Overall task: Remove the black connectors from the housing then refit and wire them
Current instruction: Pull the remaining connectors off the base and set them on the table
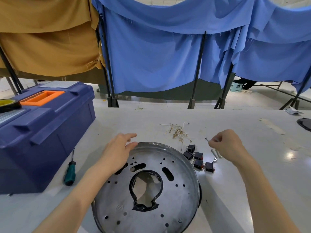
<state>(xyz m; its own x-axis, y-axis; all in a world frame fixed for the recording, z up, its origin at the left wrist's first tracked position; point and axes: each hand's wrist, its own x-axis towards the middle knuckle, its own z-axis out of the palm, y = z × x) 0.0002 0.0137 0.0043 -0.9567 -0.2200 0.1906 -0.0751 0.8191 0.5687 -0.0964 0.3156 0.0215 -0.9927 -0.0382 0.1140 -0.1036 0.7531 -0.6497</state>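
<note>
A round metal housing [178, 195] with many holes and a taped central opening lies on the table in front of me. My left hand [117, 152] rests on its far left rim with straight fingers. My right hand [225, 145] hovers to the right of the housing and pinches a small screw [206, 139]. Several black connectors [198, 158] lie loose on the table between the housing and my right hand. A tangle of thin wires with brass terminals [177, 132] lies beyond them.
A blue toolbox [50, 132] with an orange handle stands at the left, a roll of tape [8, 105] on its lid. A green-handled screwdriver [70, 170] lies beside it. Loose screws [216, 153] lie under my right hand. Blue and tan cloth screens hang behind the table.
</note>
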